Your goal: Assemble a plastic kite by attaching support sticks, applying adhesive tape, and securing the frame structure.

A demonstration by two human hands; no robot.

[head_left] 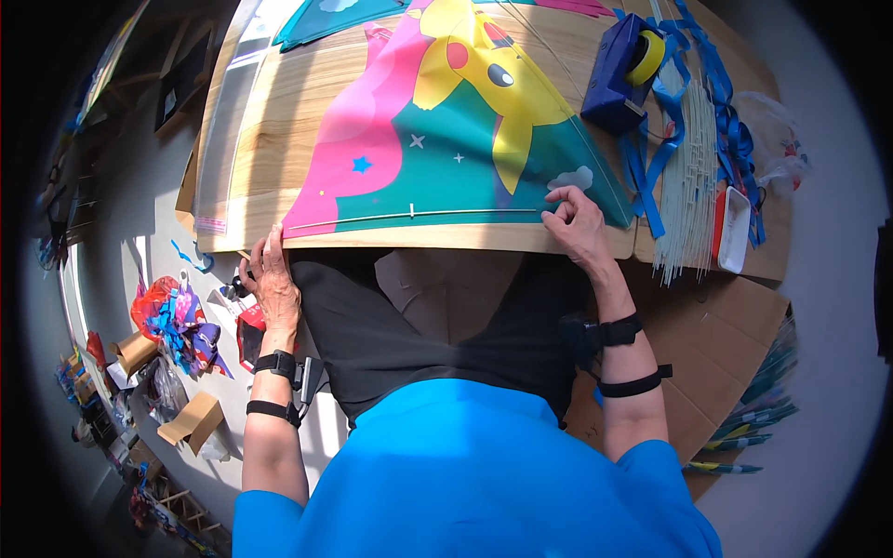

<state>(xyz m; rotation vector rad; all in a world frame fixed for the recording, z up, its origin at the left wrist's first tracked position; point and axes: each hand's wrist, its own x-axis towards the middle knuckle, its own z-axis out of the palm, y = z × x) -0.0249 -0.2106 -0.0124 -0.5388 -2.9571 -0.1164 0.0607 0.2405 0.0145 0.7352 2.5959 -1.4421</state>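
A kite sail (358, 135) of pink and teal cloth, printed with a yellow cartoon figure, lies on the wooden table in front of me. Along its near edge runs a thin white rod (446, 215) with a small upright clip near its middle. My left hand (274, 284) is at the sail's near left corner by the table edge, its index fingertip against the corner and the other fingers bent. At the rod's right end, my right hand (579, 226) pinches with thumb and forefinger; the fingers partly hide that tip.
Right of the sail stand a blue tape dispenser (621, 74), blue ribbons (712, 70), a bundle of thin white rods (686, 177) and a small white tray (735, 231). Cardboard (707, 344) is at my right. Colourful scraps (186, 325) and a small cardboard box (193, 420) lie on the floor at left.
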